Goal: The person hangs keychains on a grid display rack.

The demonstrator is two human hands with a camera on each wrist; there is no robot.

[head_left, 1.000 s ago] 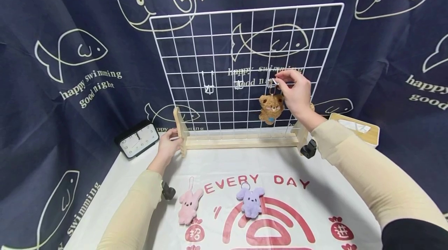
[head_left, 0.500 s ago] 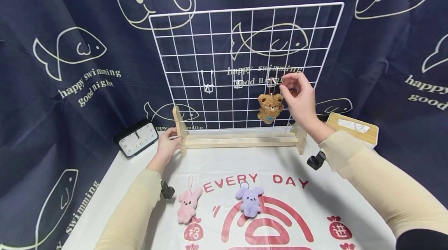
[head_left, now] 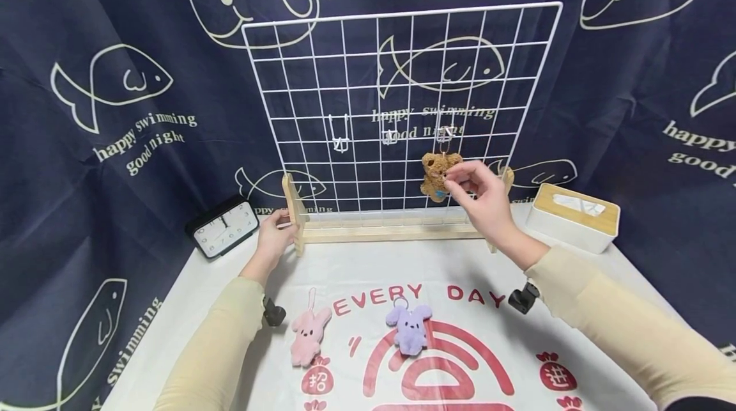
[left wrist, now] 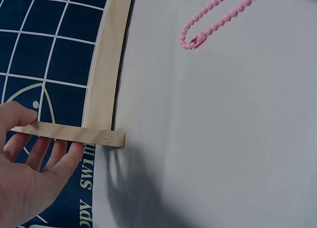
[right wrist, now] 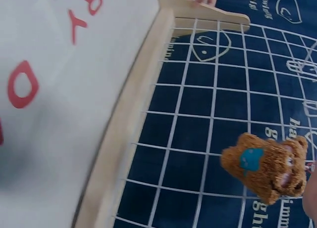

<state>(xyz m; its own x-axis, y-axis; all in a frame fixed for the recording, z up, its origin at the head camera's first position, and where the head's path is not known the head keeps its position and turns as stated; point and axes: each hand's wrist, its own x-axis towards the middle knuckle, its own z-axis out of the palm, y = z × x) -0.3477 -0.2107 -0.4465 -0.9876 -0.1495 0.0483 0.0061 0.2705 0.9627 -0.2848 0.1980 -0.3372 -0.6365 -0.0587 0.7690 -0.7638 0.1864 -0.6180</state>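
one brown plush bear [head_left: 432, 174], blue patch on belly, hanging from the rightmost hook [head_left: 445, 135] of a white wire grid [head_left: 378, 69]. right grip [head_left: 485, 200]: before the bear, thumb and forefinger narrowly apart; contact cannot be told. left grip [head_left: 273, 241]: holding the left wooden upright [left wrist: 74, 134]. one pink plush rabbit [head_left: 308, 337], one purple plush [head_left: 410, 331]: lying apart on the tabletop [head_left: 356, 265]. one clock [head_left: 224, 227]; one tissue box [head_left: 569, 225].

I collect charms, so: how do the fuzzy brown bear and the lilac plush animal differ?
The fuzzy brown bear hangs from a white wire hook; the lilac plush animal lies on the white printed tablecloth. The bear has a blue belly patch; the lilac one shows none. Both are soft-looking animal toys.
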